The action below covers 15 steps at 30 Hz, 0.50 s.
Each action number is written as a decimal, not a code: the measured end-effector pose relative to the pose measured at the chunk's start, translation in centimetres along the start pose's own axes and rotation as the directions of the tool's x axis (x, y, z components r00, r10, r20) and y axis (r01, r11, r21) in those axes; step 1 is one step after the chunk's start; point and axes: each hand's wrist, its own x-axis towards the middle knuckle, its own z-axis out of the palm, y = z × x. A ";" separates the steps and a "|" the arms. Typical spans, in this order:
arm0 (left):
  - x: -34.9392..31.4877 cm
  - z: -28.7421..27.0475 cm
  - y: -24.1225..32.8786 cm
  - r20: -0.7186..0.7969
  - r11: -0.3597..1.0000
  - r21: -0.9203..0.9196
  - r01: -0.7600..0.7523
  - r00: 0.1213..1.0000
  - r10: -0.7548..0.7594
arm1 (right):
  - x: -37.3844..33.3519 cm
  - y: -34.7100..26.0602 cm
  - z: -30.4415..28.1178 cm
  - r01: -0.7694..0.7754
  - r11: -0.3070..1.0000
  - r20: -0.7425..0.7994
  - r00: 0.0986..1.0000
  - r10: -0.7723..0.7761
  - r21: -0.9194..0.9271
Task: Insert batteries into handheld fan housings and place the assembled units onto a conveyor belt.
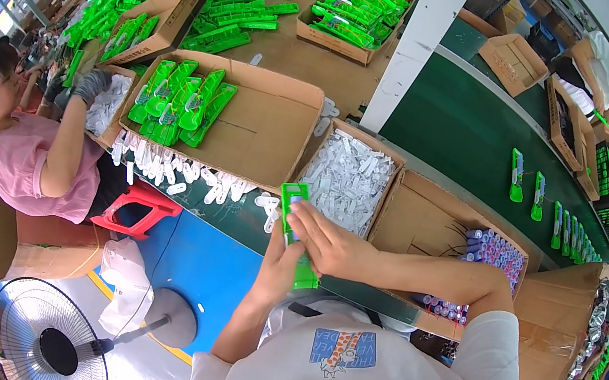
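"Green, long, narrow plastic casing (295, 190): where is it?"

"Between both bare hands, by the near edge of the dark green table (244, 230). The left hand (275, 270) grasps it; the right hand (336, 250) lays its fingers over it."

"And around?"

"Just beyond, a brown cardboard box (389, 196) of small white plastic pieces (347, 173). Right of that, another cardboard box (414, 218) with purple cylinders (496, 256). Left, a shallow cardboard tray (275, 122)."
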 end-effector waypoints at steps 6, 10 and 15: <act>0.2 -0.5 -1.0 0.038 0.937 -0.349 0.024 0.999 -0.011 | -1.3 4.6 0.7 -0.210 0.540 0.027 0.944 0.328 0.815; 0.0 -0.5 -1.1 -0.022 0.906 -0.422 0.002 1.000 -0.012 | -1.6 10.0 3.4 -0.596 0.783 0.163 0.802 0.574 0.176; -0.2 0.2 -2.7 0.067 0.890 -0.454 0.050 0.998 -0.022 | -1.3 10.2 4.5 -0.504 0.837 0.205 0.861 0.466 0.213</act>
